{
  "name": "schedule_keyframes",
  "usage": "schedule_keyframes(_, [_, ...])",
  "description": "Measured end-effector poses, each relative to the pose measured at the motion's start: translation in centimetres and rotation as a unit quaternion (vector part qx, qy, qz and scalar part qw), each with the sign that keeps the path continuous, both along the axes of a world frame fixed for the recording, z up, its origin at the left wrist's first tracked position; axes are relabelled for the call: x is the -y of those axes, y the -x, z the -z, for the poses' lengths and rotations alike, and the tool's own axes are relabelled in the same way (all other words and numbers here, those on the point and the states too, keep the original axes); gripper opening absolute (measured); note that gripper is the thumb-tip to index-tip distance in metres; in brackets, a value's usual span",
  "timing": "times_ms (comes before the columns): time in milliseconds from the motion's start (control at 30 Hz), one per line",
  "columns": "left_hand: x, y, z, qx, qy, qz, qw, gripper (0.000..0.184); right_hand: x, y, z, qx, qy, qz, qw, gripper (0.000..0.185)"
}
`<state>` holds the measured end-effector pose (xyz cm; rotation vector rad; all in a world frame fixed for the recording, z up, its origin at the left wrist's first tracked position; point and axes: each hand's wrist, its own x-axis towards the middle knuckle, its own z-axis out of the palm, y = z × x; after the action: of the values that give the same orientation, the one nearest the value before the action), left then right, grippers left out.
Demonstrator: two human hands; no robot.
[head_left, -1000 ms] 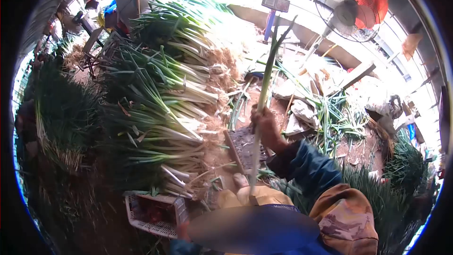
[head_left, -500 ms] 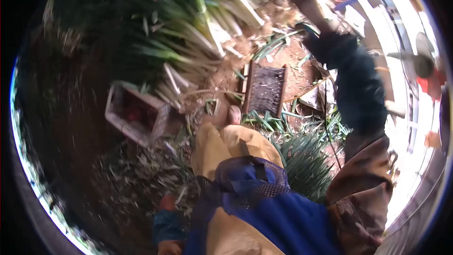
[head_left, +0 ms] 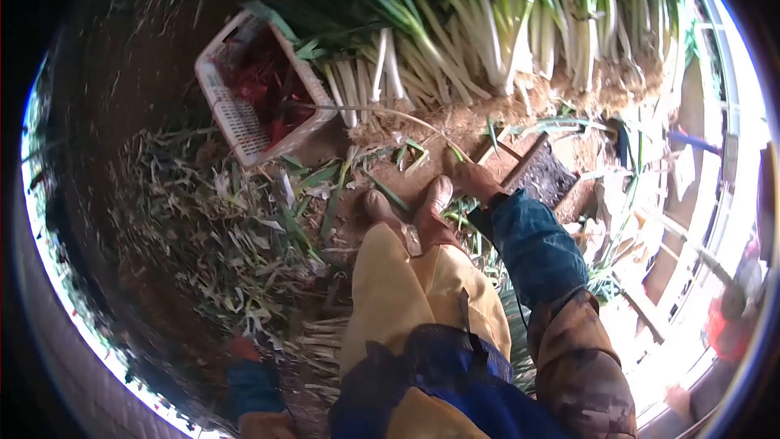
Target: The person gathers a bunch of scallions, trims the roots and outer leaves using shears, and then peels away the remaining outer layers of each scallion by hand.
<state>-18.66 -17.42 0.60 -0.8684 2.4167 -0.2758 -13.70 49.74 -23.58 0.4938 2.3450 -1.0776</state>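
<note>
My right hand (head_left: 476,180), below a blue-green sleeve, reaches down just in front of my feet. Its fingers look closed, though what is in them, if anything, is hidden. At the hand lies one end of a long thin stalk (head_left: 398,111), whose other end crosses the crate's rim. Just right of the hand is a wood-framed dark panel (head_left: 549,172) with a rough, spiky-looking surface. My left hand (head_left: 243,348) hangs low at the left, small and dim, over the leaf litter; its fingers cannot be made out.
Leeks (head_left: 504,49) with pale stems and rooty bases line the far side. A white plastic crate (head_left: 231,118) with red material inside stands to their left. Loose leaf trimmings (head_left: 236,236) cover the ground at left. More leeks (head_left: 325,349) lie beside my legs.
My right hand has come in from the far right to the near end of the thin stalk. The view has turned, bringing the crate and leek row higher. My left hand still hangs low.
</note>
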Motion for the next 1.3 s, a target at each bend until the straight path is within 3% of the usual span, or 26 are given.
schedule_keyframes(33, [0.8,-0.9,1.4,-0.033,0.092,0.214,0.972,0.019,0.2,2.3,0.3,0.033,0.010,-0.005,0.999,0.038])
schedule_keyframes(100, [2.8,-2.1,4.2,0.071,0.115,0.423,0.896,0.014,1.1,7.0,1.1,0.021,-0.019,-0.016,0.999,0.041])
schedule_keyframes(167, [5.5,-3.7,6.1,0.338,-0.027,0.415,0.844,0.015,3.1,10.7,2.9,-0.083,-0.063,-0.025,0.994,0.046])
schedule_keyframes(200, [4.5,-4.6,6.5,0.377,-0.067,0.332,0.862,0.016,3.5,12.8,4.6,-0.065,-0.032,-0.042,0.996,0.055])
schedule_keyframes(233, [2.9,-6.0,7.1,0.412,-0.108,0.244,0.871,0.016,4.3,14.4,6.0,-0.064,-0.028,-0.039,0.997,0.058])
schedule_keyframes(300, [3.2,-12.2,8.4,0.282,-0.170,0.391,0.859,0.017,6.4,18.1,7.6,-0.085,-0.049,-0.058,0.993,0.063])
schedule_keyframes(367, [1.7,-14.5,9.6,0.441,-0.255,0.334,0.793,0.032,9.0,21.9,8.3,-0.127,-0.093,-0.104,0.982,0.066])
schedule_keyframes(400, [-2.6,-13.8,8.3,0.382,-0.278,0.107,0.875,0.033,9.8,23.8,9.6,-0.057,-0.079,-0.121,0.988,0.071])
schedule_keyframes(433, [-6.5,-12.5,7.2,0.300,-0.285,-0.129,0.901,0.034,10.8,25.2,9.7,-0.055,-0.103,-0.131,0.984,0.072])
schedule_keyframes(533, [-5.9,-19.9,8.8,0.180,-0.323,-0.357,0.858,0.034,13.2,27.7,12.9,0.001,-0.141,-0.173,0.975,0.075])
schedule_keyframes(600, [-7.1,-21.2,8.4,0.181,-0.357,-0.400,0.824,0.034,14.4,28.9,14.8,0.029,-0.064,-0.174,0.982,0.072])
schedule_keyframes(633, [-8.1,-21.5,7.5,0.182,-0.375,-0.422,0.805,0.034,15.0,28.9,15.6,-0.073,-0.083,-0.206,0.972,0.054])
schedule_keyframes(733, [-10.0,-23.2,6.4,0.139,-0.401,-0.454,0.784,0.040,17.6,31.5,9.7,0.008,0.132,-0.077,0.988,0.036])
schedule_keyframes(767, [-9.4,-25.0,7.6,0.172,-0.409,-0.218,0.869,0.039,18.6,32.2,6.2,-0.009,0.213,-0.014,0.977,0.029])
schedule_keyframes(800, [-9.1,-27.4,8.6,0.192,-0.385,0.026,0.902,0.038,18.9,33.1,4.5,-0.064,0.201,0.014,0.977,0.027])
schedule_keyframes(833, [-11.1,-23.4,7.3,0.080,-0.491,-0.156,0.854,0.036,20.2,33.8,1.4,-0.110,0.196,0.033,0.974,0.024])
schedule_keyframes(867, [-13.1,-19.6,5.8,-0.091,-0.601,-0.400,0.686,0.034,20.6,33.3,-2.5,-0.180,0.267,0.056,0.945,0.022])
schedule_keyframes(900, [-15.3,-15.4,4.1,-0.205,-0.636,-0.532,0.520,0.032,22.0,33.0,-8.2,-0.168,0.231,0.030,0.958,0.021])
schedule_keyframes(933, [-14.8,-18.4,7.0,-0.151,-0.465,-0.370,0.790,0.029,23.3,31.4,-12.9,-0.141,0.272,0.066,0.950,0.021])
schedule_keyframes(967, [-16.1,-13.9,5.3,-0.154,-0.454,-0.323,0.816,0.027,24.2,29.2,-14.6,-0.158,0.283,0.118,0.939,0.019])
schedule_keyframes(1033, [-18.9,-10.1,4.5,-0.307,-0.558,-0.331,0.697,0.030,23.8,25.5,-19.8,-0.073,0.228,-0.079,0.968,0.022])
schedule_keyframes(1067, [-20.7,-8.0,3.8,-0.329,-0.606,-0.413,0.595,0.032,23.7,23.4,-20.9,-0.059,0.114,-0.158,0.979,0.023])
schedule_keyframes(1100, [-21.5,-4.8,1.4,-0.317,-0.662,-0.386,0.558,0.043,22.5,20.3,-19.6,-0.153,0.150,-0.192,0.958,0.028])
schedule_keyframes(1133, [-23.9,-5.1,3.1,-0.416,-0.688,-0.322,0.499,0.039,21.2,17.9,-19.6,-0.113,0.150,-0.207,0.960,0.032])
schedule_keyframes(1233, [-29.1,-3.7,4.4,-0.557,-0.644,-0.268,0.450,0.036,21.0,11.4,-24.7,-0.018,0.101,-0.292,0.951,0.032])
schedule_keyframes(1300, [-30.3,-4.0,3.4,-0.524,-0.676,-0.391,0.340,0.045,19.2,7.6,-26.0,0.038,0.101,-0.373,0.921,0.034])
